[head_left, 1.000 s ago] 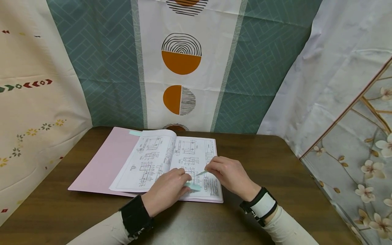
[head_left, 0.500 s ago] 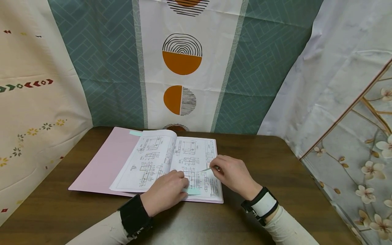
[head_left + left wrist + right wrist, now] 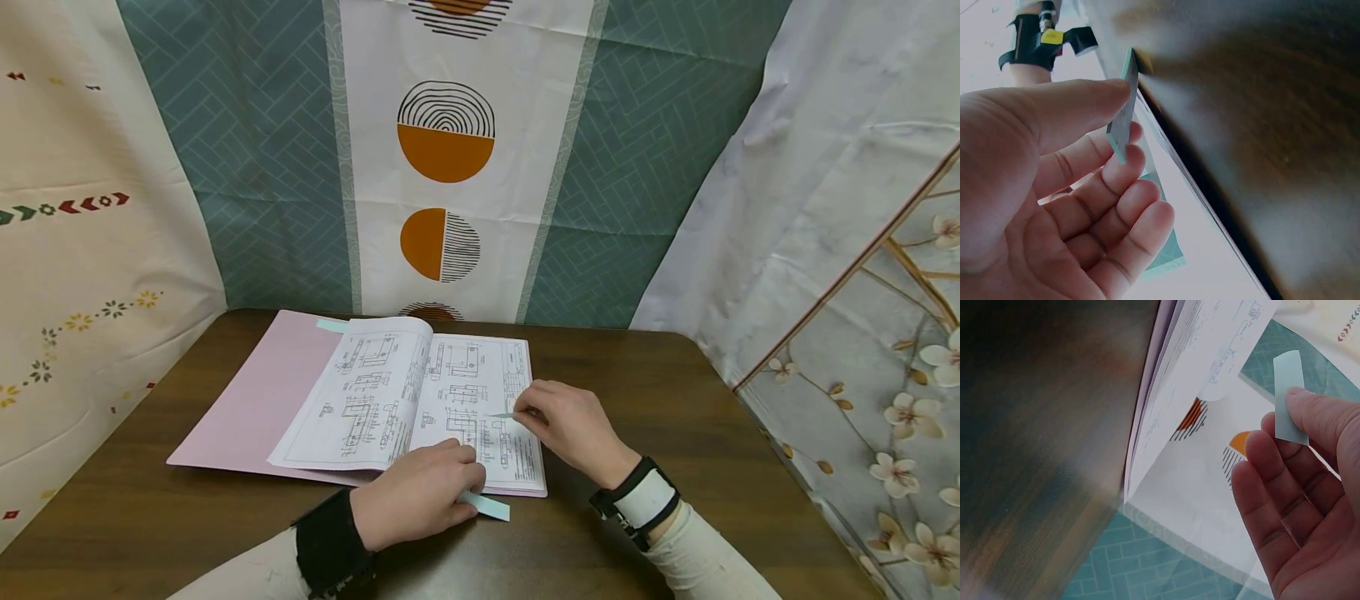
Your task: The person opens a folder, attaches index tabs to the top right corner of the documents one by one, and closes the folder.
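Observation:
My left hand (image 3: 423,492) pinches a small pale-green sticky note pad (image 3: 486,505) between thumb and fingers, just past the front edge of an open booklet (image 3: 468,367). In the left wrist view the pad (image 3: 1124,112) stands nearly edge-on under the thumb, the other fingers loosely curled. Above the right page, my right hand (image 3: 566,425) pinches a single pale-green sticky note (image 3: 501,415) by one end. The right wrist view shows that note (image 3: 1286,419) almost flat-on, with the thumb across it. Line drawings cover both visible pages; the left page curves up near the fold.
The booklet's pink cover (image 3: 255,400) lies spread to the left, and a pale-green strip (image 3: 332,326) shows at its top edge. Everything rests on a dark brown wooden table (image 3: 622,375). Patterned curtains (image 3: 645,167) hang behind and at both sides.
My left hand has drawn the sticky note pad toward me, off the page to the booklet's front edge. The right hand has shifted slightly right with its note, away from the pad.

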`<state>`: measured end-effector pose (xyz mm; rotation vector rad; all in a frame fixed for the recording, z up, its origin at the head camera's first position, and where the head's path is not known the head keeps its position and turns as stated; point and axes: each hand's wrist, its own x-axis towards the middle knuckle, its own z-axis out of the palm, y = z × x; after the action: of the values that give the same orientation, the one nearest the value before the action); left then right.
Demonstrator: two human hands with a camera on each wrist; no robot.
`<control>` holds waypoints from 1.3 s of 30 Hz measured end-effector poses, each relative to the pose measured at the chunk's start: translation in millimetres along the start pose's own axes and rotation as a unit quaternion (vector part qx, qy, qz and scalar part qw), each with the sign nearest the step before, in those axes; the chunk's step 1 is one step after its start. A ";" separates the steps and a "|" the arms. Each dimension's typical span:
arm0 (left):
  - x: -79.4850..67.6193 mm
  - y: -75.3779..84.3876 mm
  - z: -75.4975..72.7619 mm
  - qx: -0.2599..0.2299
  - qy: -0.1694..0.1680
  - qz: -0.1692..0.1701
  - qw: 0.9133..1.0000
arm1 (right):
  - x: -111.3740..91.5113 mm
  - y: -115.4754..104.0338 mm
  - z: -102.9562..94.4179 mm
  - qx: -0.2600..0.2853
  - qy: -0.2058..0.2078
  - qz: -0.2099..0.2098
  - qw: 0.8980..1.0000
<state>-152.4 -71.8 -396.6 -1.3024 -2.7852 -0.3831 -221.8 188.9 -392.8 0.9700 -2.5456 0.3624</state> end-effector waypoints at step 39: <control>2.7 -30.8 6.0 0.119 0.046 -0.043 0.991 | 18.4 36.1 9.6 -0.056 0.011 0.004 0.998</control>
<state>-177.2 -87.3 -408.3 -1.0872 -2.7154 -0.1037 -261.4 200.9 -396.8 0.9098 -2.5198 0.2285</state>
